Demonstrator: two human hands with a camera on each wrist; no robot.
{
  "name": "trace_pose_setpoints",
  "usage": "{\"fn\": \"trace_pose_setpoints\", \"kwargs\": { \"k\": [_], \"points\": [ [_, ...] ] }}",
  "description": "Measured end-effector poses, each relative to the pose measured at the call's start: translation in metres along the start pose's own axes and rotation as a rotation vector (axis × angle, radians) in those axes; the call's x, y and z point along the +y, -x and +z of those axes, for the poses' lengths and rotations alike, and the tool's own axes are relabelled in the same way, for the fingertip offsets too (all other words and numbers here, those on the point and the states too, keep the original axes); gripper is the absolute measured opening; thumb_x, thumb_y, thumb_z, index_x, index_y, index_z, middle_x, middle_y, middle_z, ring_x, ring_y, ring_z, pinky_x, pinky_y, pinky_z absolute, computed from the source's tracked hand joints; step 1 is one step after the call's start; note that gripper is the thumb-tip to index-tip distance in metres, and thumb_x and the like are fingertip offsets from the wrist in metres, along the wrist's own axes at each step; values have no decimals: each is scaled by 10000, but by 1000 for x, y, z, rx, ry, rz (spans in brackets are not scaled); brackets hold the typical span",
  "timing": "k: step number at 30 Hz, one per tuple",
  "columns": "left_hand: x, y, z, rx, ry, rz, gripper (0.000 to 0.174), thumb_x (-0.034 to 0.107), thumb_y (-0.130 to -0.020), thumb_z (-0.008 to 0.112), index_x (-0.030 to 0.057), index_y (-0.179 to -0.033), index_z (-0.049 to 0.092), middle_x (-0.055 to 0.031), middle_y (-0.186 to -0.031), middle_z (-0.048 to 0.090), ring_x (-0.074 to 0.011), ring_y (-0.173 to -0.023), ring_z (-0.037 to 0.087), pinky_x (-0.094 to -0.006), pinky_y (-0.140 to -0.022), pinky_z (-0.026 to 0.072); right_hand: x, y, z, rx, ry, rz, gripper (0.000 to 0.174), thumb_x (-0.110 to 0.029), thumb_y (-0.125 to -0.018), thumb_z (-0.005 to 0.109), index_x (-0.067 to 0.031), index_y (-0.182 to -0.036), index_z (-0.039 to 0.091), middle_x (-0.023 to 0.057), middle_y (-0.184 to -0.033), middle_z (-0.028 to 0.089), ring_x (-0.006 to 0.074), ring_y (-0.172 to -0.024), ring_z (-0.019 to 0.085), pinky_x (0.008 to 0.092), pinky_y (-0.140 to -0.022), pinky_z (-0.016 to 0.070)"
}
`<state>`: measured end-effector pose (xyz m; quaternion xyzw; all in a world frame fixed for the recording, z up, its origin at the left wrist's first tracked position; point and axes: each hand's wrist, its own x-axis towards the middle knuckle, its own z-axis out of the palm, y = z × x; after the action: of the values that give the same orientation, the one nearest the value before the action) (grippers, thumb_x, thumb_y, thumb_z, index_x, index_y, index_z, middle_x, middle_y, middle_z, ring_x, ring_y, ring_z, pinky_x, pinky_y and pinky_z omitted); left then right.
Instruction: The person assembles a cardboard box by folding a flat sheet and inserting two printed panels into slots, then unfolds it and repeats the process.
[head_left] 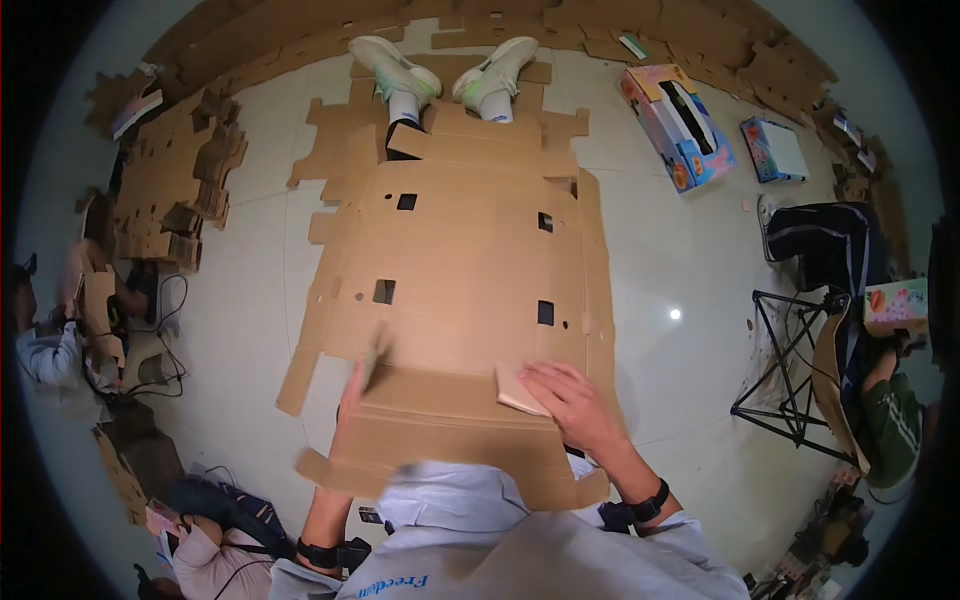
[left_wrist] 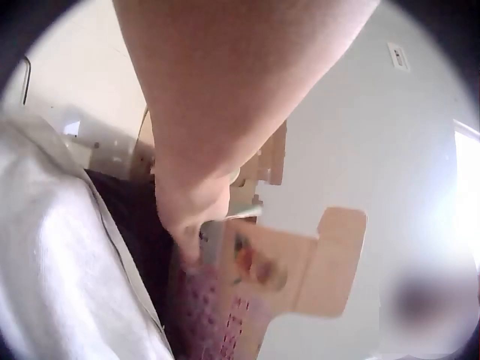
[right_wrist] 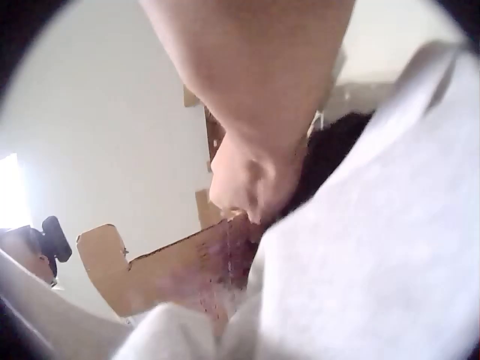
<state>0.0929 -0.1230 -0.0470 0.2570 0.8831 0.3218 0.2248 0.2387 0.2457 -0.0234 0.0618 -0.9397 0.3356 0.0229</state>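
Note:
A large flat cardboard box blank (head_left: pixel 465 250) with square cut-outs lies over the person's legs, its plain brown face up. My left hand (head_left: pixel 350 400) is at its near left edge, holding a small raised flap (head_left: pixel 375 360) that is blurred in the head view. On the near right, my right hand (head_left: pixel 572 400) grips another small flap (head_left: pixel 515 390), fingers over its top and the thumb hidden. Printed purple and fruit patterns (left_wrist: pixel 255 262) show on the cardboard's other face in the left wrist view. In the right wrist view, the right fingers curl at the cardboard's edge (right_wrist: pixel 180 262).
Two printed boxes, a long one (head_left: pixel 680 125) and a smaller one (head_left: pixel 775 150), stand on the floor at the far right. Stacked cardboard (head_left: pixel 170 170) lies left. A black folding stand (head_left: pixel 795 370) is on the right. Other people sit at both sides.

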Motion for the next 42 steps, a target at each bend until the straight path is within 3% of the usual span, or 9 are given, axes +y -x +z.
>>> {"fn": "trace_pose_setpoints", "kwargs": {
  "k": [4,7,12,17,21,27,30,34,42],
  "points": [
    [69,-27,-60,136,-191,334,481,269,-845,825,17,-1227,676,-173,-1284,676,-390,-1278,637,-503,-1231,351,-7,4,-4,-101,-149,-89,528,-36,-826,693,-22,-1352,652,134,-1352,682,323,-1289,637,450,-1098,515],
    [62,-24,-67,-221,188,174,493,273,-792,868,33,-1184,689,-141,-1266,683,-400,-1212,673,-505,-1226,359,-15,23,-11,-159,-165,11,493,-48,-819,718,-51,-1311,689,142,-1390,658,329,-1312,622,452,-1107,510],
    [40,-37,-4,-272,-110,297,516,228,-1029,548,148,-1532,469,-126,-1660,432,-384,-1599,258,-574,-1294,168,3,39,-29,-59,26,175,412,-34,-832,733,-86,-1241,730,174,-1448,607,370,-1360,579,459,-1106,508],
    [41,-74,20,-233,-99,286,444,270,-1009,589,178,-1442,557,-93,-1666,432,-404,-1592,260,-596,-1298,112,101,121,-21,235,261,556,428,-7,-878,713,-87,-1298,705,191,-1504,544,396,-1376,555,479,-1108,502],
    [50,-74,21,-266,-98,220,383,323,-1004,606,237,-1377,619,-81,-1691,385,-396,-1615,183,-588,-1303,77,123,142,-55,-104,151,738,691,11,-934,677,-136,-1577,471,224,-1507,522,393,-1366,562,465,-1098,505],
    [54,-73,8,-387,-37,218,551,395,-872,775,222,-1377,640,-92,-1707,349,-419,-1624,115,-622,-1289,17,117,94,-45,182,-445,634,718,-85,-947,709,-96,-1602,416,191,-1389,619,285,-1276,616,375,-1022,522],
    [60,-67,8,-403,-25,217,555,394,-847,797,218,-1354,655,-81,-1693,376,-409,-1624,130,-618,-1292,18,124,68,-62,148,-65,522,707,-113,-960,695,-88,-1605,406,173,-1194,702,244,-1036,687,332,-851,544],
    [72,-68,1,-384,29,213,567,409,-824,803,203,-1334,665,-85,-1650,442,-409,-1611,187,-598,-1300,52,73,23,-83,405,-100,644,414,-72,-940,680,-55,-1352,648,115,-782,679,199,-659,649,318,-617,501],
    [88,-50,-5,-455,14,199,432,403,-928,653,203,-1310,686,-48,-1600,515,-367,-1589,278,-574,-1307,118,2,-19,-104,-135,-327,124,116,-108,-947,676,-34,-874,728,115,-708,657,317,-633,649,396,-600,522]
  ]
}}
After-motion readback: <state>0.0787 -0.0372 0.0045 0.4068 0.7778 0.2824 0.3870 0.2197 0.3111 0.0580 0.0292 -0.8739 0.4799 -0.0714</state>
